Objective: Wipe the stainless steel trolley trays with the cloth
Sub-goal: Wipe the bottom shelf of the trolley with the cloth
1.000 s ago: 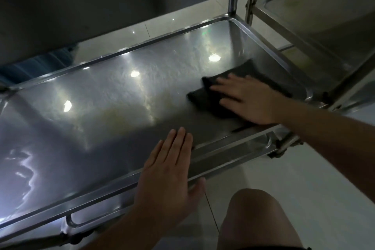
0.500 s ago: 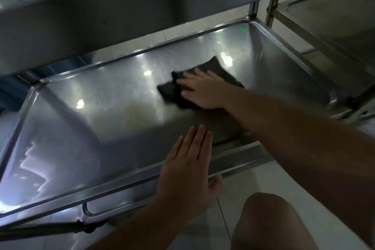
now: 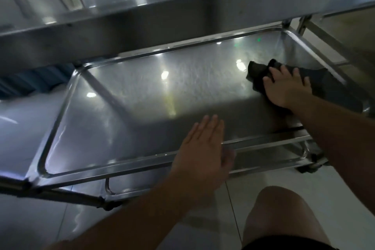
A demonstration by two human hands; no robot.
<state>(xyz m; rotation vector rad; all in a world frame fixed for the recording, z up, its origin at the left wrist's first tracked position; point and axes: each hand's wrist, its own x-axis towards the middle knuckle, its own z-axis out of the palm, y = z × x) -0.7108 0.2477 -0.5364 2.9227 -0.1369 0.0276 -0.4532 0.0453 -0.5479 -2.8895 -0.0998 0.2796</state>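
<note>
- Two bare forearms are seen, with no sleeves reaching into view.
- No glove, ring, watch or band is seen on the left hand point(image 3: 199, 148).
- The right hand point(image 3: 284, 87) is likewise left uncovered, and nothing is worn at its wrist.
- A bare knee point(image 3: 282, 211) is shown at the near right.
- A dark hem point(image 3: 288, 244), apparently of shorts, is seen across the thigh at the bottom edge.
</note>
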